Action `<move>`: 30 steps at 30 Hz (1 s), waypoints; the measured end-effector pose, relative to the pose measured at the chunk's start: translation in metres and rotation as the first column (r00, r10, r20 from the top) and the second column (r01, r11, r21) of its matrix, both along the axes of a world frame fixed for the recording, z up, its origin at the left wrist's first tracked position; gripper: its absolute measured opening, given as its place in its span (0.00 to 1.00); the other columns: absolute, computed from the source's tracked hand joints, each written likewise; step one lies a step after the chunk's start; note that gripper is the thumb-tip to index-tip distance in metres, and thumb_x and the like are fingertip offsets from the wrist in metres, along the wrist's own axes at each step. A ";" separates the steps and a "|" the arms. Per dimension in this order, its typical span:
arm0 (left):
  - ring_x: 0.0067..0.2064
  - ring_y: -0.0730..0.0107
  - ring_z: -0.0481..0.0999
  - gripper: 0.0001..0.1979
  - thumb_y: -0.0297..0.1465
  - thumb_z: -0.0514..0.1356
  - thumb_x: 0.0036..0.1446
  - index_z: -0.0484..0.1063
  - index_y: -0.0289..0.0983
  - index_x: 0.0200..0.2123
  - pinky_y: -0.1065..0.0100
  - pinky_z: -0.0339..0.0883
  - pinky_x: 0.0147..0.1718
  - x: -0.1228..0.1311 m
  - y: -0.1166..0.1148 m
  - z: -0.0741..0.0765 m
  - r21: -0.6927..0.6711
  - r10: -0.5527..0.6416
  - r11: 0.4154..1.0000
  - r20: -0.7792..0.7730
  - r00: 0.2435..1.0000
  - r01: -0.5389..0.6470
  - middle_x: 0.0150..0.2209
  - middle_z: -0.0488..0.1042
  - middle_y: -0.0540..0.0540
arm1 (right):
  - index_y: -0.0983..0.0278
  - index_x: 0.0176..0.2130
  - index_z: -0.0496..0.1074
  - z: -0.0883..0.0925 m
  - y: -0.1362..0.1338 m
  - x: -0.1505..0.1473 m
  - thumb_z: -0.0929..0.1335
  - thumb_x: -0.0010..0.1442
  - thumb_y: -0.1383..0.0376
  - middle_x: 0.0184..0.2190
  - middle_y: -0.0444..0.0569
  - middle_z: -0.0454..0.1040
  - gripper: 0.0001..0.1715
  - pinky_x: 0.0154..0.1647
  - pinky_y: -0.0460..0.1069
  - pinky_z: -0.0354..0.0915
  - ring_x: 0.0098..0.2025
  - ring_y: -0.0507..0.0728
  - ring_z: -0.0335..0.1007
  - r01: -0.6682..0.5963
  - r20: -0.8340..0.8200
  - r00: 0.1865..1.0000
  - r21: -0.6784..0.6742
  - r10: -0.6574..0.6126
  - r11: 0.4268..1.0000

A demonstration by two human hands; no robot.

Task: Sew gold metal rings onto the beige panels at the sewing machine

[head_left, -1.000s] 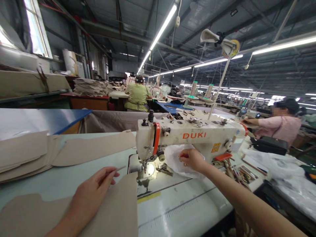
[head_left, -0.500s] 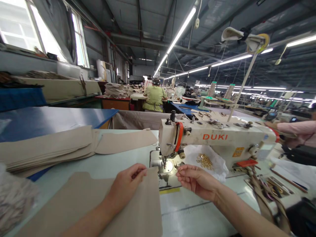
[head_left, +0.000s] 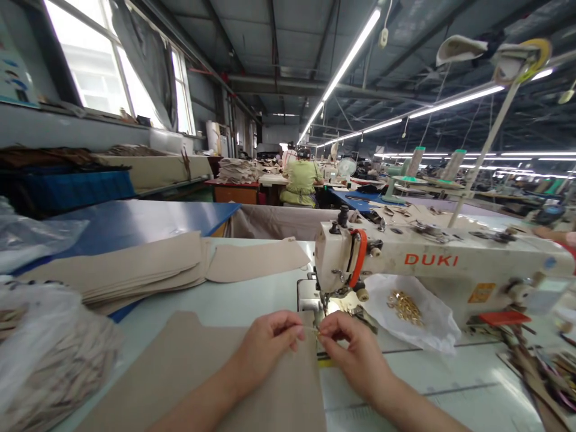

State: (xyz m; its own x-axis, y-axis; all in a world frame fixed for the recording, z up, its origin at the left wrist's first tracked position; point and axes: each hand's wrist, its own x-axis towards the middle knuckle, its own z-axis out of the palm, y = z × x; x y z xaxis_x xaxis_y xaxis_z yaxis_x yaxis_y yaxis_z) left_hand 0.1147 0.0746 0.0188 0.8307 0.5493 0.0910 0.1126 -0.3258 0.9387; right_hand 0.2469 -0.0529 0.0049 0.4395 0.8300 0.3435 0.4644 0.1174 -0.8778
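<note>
My left hand (head_left: pixel 272 348) is closed in a pinch over the large beige panel (head_left: pixel 211 366). A thin pale strip (head_left: pixel 310 328) runs from its fingertips towards my right hand (head_left: pixel 351 348). The right fingertips are pinched together at the strip's other end, on something too small to make out. Both hands are close together, just in front of the sewing machine (head_left: pixel 432 258) and its needle area. The panel lies flat on the pale table under my left hand and forearm.
Small gold metal pieces (head_left: pixel 405 307) lie on a white plastic sheet (head_left: pixel 438 330) beneath the machine arm. Stacked beige panels (head_left: pixel 144 270) and a clear bag of pieces (head_left: pixel 67 360) are on the left. A person in yellow-green (head_left: pixel 300 181) sits farther back.
My right hand has moved in beside my left hand, and a thin strip now shows between their fingertips. The view has turned to the left.
</note>
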 end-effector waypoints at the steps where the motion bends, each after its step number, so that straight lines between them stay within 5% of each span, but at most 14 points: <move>1: 0.26 0.70 0.70 0.09 0.36 0.56 0.50 0.73 0.37 0.26 0.70 0.65 0.30 0.000 0.000 0.001 0.006 -0.001 1.000 -0.005 1.000 0.001 0.23 0.73 0.51 | 0.65 0.28 0.71 0.001 0.000 0.001 0.65 0.51 0.71 0.25 0.44 0.72 0.04 0.31 0.45 0.62 0.28 0.51 0.66 0.003 0.014 1.000 -0.001 -0.003 1.000; 5: 0.27 0.70 0.70 0.10 0.36 0.56 0.50 0.72 0.37 0.26 0.70 0.65 0.30 0.000 0.002 0.003 -0.005 -0.011 1.000 -0.008 1.000 0.011 0.23 0.72 0.52 | 0.65 0.26 0.72 0.000 0.004 0.004 0.66 0.51 0.68 0.23 0.44 0.72 0.04 0.30 0.45 0.61 0.27 0.51 0.65 0.034 -0.052 0.998 0.001 -0.033 0.999; 9: 0.26 0.71 0.69 0.09 0.36 0.57 0.49 0.72 0.37 0.26 0.70 0.64 0.30 0.001 0.004 0.002 -0.069 -0.020 0.997 0.004 1.000 0.020 0.23 0.72 0.52 | 0.65 0.25 0.71 0.000 0.009 0.006 0.71 0.47 0.64 0.20 0.41 0.70 0.06 0.25 0.44 0.58 0.22 0.49 0.62 0.005 -0.338 0.941 0.038 0.008 0.999; 15: 0.24 0.73 0.69 0.11 0.39 0.59 0.48 0.71 0.36 0.27 0.71 0.62 0.27 0.005 0.008 -0.003 -0.196 -0.084 0.977 0.019 0.996 0.086 0.24 0.74 0.51 | 0.66 0.25 0.72 0.006 0.011 0.007 0.78 0.36 0.61 0.20 0.40 0.72 0.17 0.29 0.44 0.62 0.23 0.48 0.66 -0.119 -0.733 0.673 0.030 0.103 0.992; 19: 0.23 0.74 0.69 0.15 0.42 0.61 0.45 0.70 0.36 0.27 0.71 0.62 0.26 0.006 0.007 -0.002 -0.296 -0.088 0.951 0.015 0.996 0.089 0.23 0.75 0.51 | 0.66 0.27 0.73 0.004 0.009 0.007 0.79 0.35 0.62 0.22 0.42 0.74 0.19 0.32 0.43 0.65 0.25 0.48 0.69 -0.182 -0.843 0.518 0.058 0.145 0.982; 23: 0.23 0.73 0.70 0.16 0.44 0.63 0.43 0.69 0.36 0.26 0.71 0.62 0.26 0.006 0.004 0.000 -0.349 -0.068 0.935 0.016 0.998 0.069 0.23 0.75 0.50 | 0.66 0.29 0.74 0.006 0.008 0.007 0.79 0.37 0.61 0.22 0.42 0.74 0.18 0.31 0.43 0.64 0.25 0.47 0.69 -0.183 -0.822 0.551 0.049 0.144 0.982; 30: 0.23 0.73 0.70 0.15 0.42 0.63 0.44 0.68 0.36 0.26 0.71 0.62 0.26 0.003 0.002 0.002 -0.372 -0.059 0.926 0.016 0.998 0.061 0.23 0.75 0.50 | 0.64 0.28 0.75 0.005 0.011 0.008 0.77 0.38 0.56 0.22 0.43 0.73 0.19 0.31 0.46 0.64 0.26 0.51 0.68 -0.113 -0.635 0.766 0.022 0.101 0.993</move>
State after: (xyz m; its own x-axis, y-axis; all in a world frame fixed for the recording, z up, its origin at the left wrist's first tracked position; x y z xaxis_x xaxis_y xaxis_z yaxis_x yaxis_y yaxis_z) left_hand 0.1175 0.0770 0.0207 0.8632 0.4936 -0.1063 0.0989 0.0410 0.9942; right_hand 0.2552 -0.0423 0.0102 0.4603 0.8877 0.0046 -0.2134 0.1156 -0.9701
